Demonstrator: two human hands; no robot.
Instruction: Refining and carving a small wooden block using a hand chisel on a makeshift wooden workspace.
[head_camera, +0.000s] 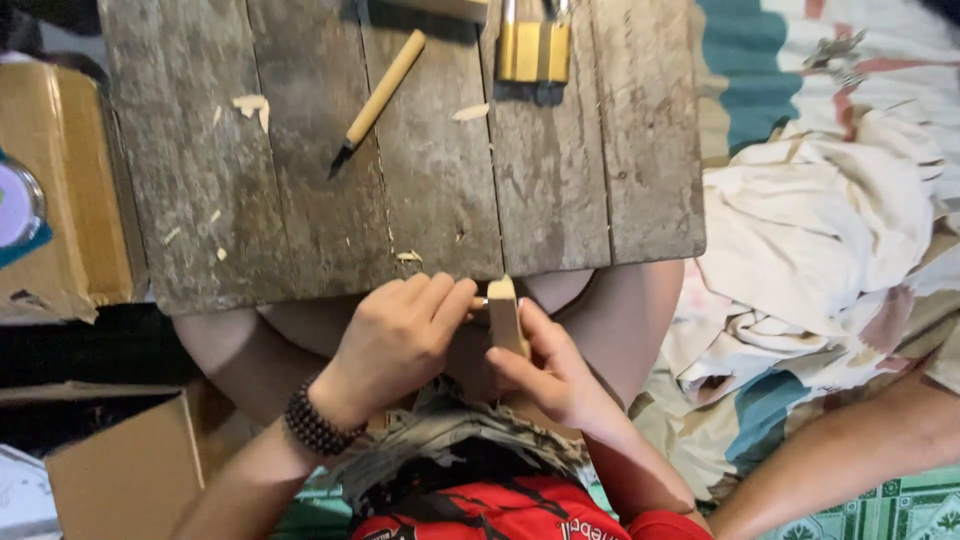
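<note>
A small block of wood (506, 318) stands upright just below the near edge of the bench (560, 190), over the person's lap. The right hand (550, 370) is closed around its lower part. The left hand (400, 335) is curled shut on a tool, mostly hidden, touching the block. A wooden-handled knife (378, 100), a brass padlock (534, 50) and wood chips (252, 106) lie on the bench.
</note>
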